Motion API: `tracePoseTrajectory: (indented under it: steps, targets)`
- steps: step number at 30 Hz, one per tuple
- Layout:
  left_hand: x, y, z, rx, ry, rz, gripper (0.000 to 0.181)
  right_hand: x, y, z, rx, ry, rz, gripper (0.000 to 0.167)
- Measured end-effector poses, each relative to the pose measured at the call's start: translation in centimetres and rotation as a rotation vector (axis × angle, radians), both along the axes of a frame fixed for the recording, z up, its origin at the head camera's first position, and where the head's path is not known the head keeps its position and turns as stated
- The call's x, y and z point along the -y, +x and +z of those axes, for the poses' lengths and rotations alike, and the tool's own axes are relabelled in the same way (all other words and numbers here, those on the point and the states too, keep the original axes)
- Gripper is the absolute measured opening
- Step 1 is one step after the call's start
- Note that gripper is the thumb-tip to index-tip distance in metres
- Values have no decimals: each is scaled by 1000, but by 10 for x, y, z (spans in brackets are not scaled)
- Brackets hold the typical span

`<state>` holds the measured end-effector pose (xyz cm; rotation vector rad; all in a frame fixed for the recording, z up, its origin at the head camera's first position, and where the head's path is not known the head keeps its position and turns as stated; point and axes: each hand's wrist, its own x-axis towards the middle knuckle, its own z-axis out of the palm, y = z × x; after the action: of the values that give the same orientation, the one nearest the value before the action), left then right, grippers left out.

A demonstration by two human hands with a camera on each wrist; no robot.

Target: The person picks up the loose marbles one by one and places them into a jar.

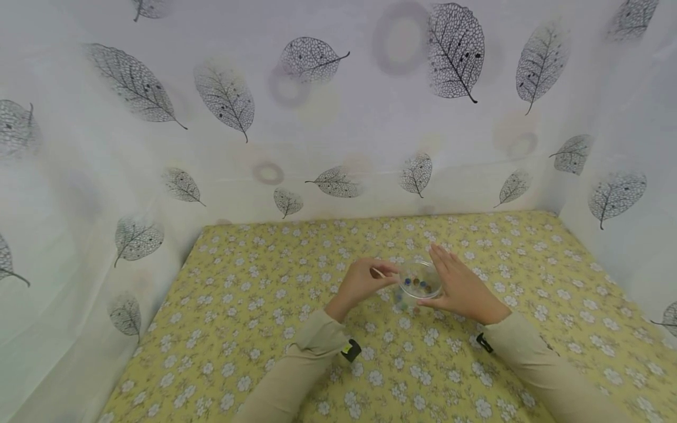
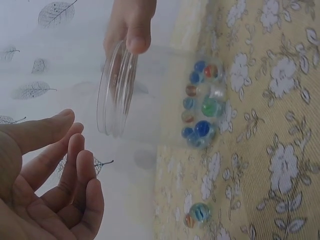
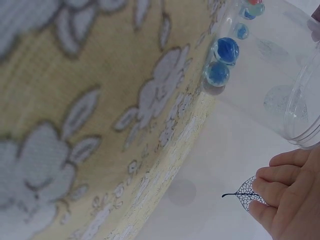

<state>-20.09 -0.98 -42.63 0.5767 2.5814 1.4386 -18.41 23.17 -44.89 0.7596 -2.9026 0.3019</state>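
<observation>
A clear, open-topped plastic jar [image 1: 420, 271] stands roughly upright on the cloth, with several glass marbles [image 2: 202, 128] in blue, green, red and brown gathered at its bottom. My right hand [image 1: 465, 289] holds the jar near its rim; the left wrist view shows the thumb against the rim's side. On the jar's other side is my left hand [image 1: 365, 281], fingers loosely bent, close to the rim. Nothing shows between its thumb and fingers in the left wrist view. Two marbles [image 2: 200, 212] lie on the cloth outside the jar. Only a sliver of the right hand [image 3: 315, 30] enters the right wrist view.
A yellow cloth with white flowers [image 1: 254, 329] covers the table. Pale curtains [image 1: 344, 129] printed with dark leaves hang behind it and along both sides. Dark bands with small devices [image 1: 351, 350] are at the sleeve cuffs.
</observation>
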Motion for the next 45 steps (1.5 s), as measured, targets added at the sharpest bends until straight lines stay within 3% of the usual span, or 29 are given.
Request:
tracePoseTrajectory:
  steps: [9,16,23,32,45]
  targets:
    - [19,-4,-9,31,-48,56,17,1,1,-1,-1,-3,-3,116]
    - [29,-8,-23,-3,-123,40,14,1,2,0,5,-8,-1,115]
    - [32,-11,-30,9,-208,34,14,0,2,0,-1,-10,1,116]
    - [32,-14,-35,-40,-364,3,13,0,1,0,8,-4,-2,116]
    - [31,-19,-43,-20,-408,1,14,-1,0,-2,6,-1,3,116]
